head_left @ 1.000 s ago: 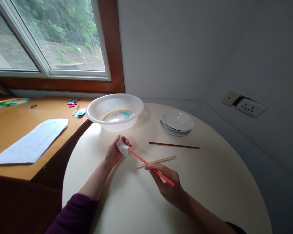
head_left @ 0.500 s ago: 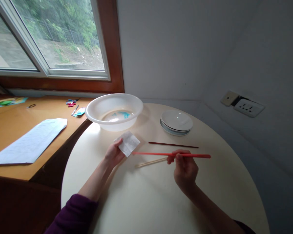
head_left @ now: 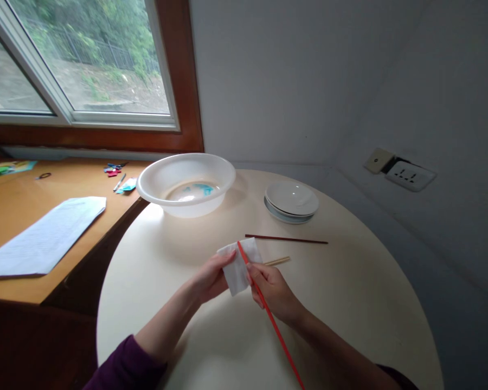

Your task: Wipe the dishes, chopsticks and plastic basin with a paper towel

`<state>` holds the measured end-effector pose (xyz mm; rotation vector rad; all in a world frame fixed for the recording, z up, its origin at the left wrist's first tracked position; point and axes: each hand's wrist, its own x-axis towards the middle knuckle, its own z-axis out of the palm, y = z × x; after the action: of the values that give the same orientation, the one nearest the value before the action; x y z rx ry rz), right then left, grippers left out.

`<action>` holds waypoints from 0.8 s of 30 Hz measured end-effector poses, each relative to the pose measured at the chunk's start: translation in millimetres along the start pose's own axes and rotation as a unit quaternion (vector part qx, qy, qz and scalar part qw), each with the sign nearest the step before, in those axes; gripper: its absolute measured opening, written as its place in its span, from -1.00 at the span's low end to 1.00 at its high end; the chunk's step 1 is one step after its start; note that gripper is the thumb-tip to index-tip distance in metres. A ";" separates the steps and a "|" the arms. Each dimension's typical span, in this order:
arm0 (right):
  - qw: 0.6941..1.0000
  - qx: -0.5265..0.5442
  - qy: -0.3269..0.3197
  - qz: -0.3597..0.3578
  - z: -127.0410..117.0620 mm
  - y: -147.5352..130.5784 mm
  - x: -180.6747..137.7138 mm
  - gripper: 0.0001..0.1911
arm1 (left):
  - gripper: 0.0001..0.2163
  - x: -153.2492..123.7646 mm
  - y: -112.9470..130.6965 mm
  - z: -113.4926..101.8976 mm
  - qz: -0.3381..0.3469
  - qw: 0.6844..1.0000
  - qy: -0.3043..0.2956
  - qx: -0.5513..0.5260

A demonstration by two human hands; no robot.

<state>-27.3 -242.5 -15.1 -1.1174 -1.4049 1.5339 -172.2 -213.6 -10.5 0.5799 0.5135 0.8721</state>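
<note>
My left hand (head_left: 212, 276) is closed on a white tissue (head_left: 236, 277), thumb on top and fingers beneath it. Between the thumb and fingers of my right hand (head_left: 274, 290) is a red chopstick (head_left: 277, 329). One end of it lies against the tissue, close to my left thumb; the other end slants down toward the bottom of the view. Light wooden chopsticks (head_left: 282, 260) lie on the table behind my hands, partly hidden by the tissue. A dark brown chopstick (head_left: 293, 239) rests a little farther back.
On the round white table (head_left: 146, 287) stand a translucent plastic basin (head_left: 187, 205) at the back left and stacked white plates (head_left: 293, 197) at the back right. A wooden desk (head_left: 20, 216) adjoins on the left, holding folded paper (head_left: 49, 238). A wall socket (head_left: 410, 175) is at right.
My right hand has moved left and swung the red chopstick from lying crosswise to a steep slant, its end now on the tissue. My left hand has shifted right and nearer with the tissue.
</note>
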 end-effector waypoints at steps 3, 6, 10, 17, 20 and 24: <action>0.999 -0.007 -0.029 0.023 1.3 5.8 3.7 -0.49 | -0.69 0.7 -8.4 5.1 0.001 1.000 0.021 0.023; 0.999 -0.018 -0.026 0.023 0.6 9.9 5.9 -0.48 | -0.73 3.4 -5.3 1.4 0.018 0.998 0.064 0.020; 0.998 -0.042 -0.036 0.022 -1.4 8.3 3.3 -0.56 | -0.90 8.2 17.8 -15.1 0.117 0.973 0.196 -0.028; 0.991 -0.134 -0.021 0.008 -3.8 7.2 1.4 -0.69 | -0.86 10.0 36.2 -28.8 0.180 0.944 0.259 -0.093; 0.977 -0.207 0.039 -0.044 -5.5 10.2 3.3 -0.68 | -0.73 6.5 22.6 -15.4 0.120 0.973 0.170 -0.102; 0.941 -0.317 0.082 -0.085 -5.0 11.7 2.3 -0.76 | -0.67 3.4 1.9 1.3 0.052 0.986 0.064 -0.142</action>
<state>-23.0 -240.0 -27.1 -1.4088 -1.8815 0.8487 -170.6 -210.2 -8.9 0.2922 0.4669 1.0652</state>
